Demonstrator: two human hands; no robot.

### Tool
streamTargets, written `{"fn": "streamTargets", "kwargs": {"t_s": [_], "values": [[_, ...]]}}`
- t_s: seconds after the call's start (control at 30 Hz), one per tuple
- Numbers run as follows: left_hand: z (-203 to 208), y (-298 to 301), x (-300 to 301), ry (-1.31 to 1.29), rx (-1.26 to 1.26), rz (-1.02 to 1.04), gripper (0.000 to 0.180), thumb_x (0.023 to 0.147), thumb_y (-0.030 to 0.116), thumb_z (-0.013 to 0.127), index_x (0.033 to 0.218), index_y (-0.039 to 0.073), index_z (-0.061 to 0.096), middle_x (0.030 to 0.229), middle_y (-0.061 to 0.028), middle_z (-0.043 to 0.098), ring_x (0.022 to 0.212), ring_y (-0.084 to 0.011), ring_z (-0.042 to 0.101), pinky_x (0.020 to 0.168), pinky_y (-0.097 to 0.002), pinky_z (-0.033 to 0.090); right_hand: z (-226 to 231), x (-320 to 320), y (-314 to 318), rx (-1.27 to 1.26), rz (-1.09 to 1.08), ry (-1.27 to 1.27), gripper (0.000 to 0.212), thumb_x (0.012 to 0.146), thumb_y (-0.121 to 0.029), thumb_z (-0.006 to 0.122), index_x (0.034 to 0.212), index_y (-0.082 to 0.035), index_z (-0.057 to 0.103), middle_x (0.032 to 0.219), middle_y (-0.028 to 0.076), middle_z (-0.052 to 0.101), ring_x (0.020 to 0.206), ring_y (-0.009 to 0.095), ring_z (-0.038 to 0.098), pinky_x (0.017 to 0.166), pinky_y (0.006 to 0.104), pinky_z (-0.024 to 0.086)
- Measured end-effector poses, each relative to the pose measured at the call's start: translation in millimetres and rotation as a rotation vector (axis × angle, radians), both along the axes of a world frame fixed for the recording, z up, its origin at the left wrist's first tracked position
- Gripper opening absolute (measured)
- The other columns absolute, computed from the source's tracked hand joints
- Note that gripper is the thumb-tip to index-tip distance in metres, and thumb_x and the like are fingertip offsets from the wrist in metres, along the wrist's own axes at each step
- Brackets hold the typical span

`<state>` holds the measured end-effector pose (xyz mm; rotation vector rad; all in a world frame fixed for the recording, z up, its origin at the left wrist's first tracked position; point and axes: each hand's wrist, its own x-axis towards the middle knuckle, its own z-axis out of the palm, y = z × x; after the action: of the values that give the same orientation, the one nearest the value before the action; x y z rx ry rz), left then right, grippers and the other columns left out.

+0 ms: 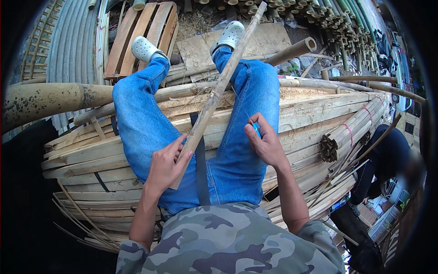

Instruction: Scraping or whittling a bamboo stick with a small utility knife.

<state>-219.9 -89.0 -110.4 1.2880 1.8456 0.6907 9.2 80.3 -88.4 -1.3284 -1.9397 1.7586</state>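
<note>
A long, flat strip of split bamboo or wood slants from my lap up between my legs, its far end near my right shoe. My left hand grips it close to its near end, thumb on one side and fingers on the other. Over my right thigh, my right hand is closed on a small tool with a blue handle. A thin, dark point seems to stick out from it; its exact kind is too small to tell. The tool and the strip are apart. A black strap lies between my thighs.
I sit on stacked wooden slats. Thick bamboo poles cross in front. Beyond are a wooden crate, corrugated sheets and piled bamboo. Tied strips lie at right, where another person bends nearby.
</note>
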Motion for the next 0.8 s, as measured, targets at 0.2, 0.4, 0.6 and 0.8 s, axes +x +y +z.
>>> {"fn": "streamTargets", "kwargs": {"t_s": [0.2, 0.4, 0.6, 0.8], "values": [[-13, -1, 13, 0.248, 0.061, -0.110, 0.057, 0.081, 0.013, 0.076, 0.132, -0.003, 0.057, 0.077, -0.0098, 0.066, 0.061, -0.0207, 0.063, 0.060, -0.0332, 0.051, -10, -7, 30, -0.196, -0.353, 0.223, 0.029, 0.102, -0.037, 0.056, 0.093, -0.009, 0.053, 0.060, -0.009, 0.042, 0.052, 0.001, 0.037, 0.045, 0.0219, 0.029], [15, -10, 9, -0.061, 0.000, 0.192, 0.049, 0.084, 0.009, 0.072, 0.129, -0.003, 0.059, 0.083, -0.0132, 0.072, 0.066, -0.0188, 0.068, 0.062, -0.0296, 0.054, -25, -43, 29, -0.169, -0.388, 0.131, 0.030, 0.098, -0.039, 0.063, 0.092, -0.013, 0.049, 0.058, -0.009, 0.038, 0.047, 0.000, 0.031, 0.042, 0.0203, 0.023], [51, -28, 35, 0.232, 0.164, 0.043, 0.041, 0.083, 0.011, 0.072, 0.122, 0.001, 0.065, 0.072, -0.0121, 0.066, 0.060, -0.0260, 0.064, 0.058, -0.0357, 0.050, -62, -118, 46, -0.243, -0.529, 0.205, 0.063, 0.084, -0.045, 0.078, 0.121, -0.002, 0.051, 0.069, -0.006, 0.046, 0.050, 0.002, 0.038, 0.042, 0.0215, 0.026], [69, -67, 38, 0.324, 0.180, -0.101, 0.034, 0.082, 0.008, 0.072, 0.115, 0.003, 0.068, 0.075, -0.0112, 0.067, 0.063, -0.0247, 0.064, 0.059, -0.0344, 0.050, -51, -143, 54, -0.147, -0.341, 0.105, 0.106, 0.067, -0.046, 0.090, 0.143, 0.003, 0.033, 0.115, 0.020, 0.059, 0.107, 0.025, 0.060, 0.096, 0.0366, 0.045]]}}
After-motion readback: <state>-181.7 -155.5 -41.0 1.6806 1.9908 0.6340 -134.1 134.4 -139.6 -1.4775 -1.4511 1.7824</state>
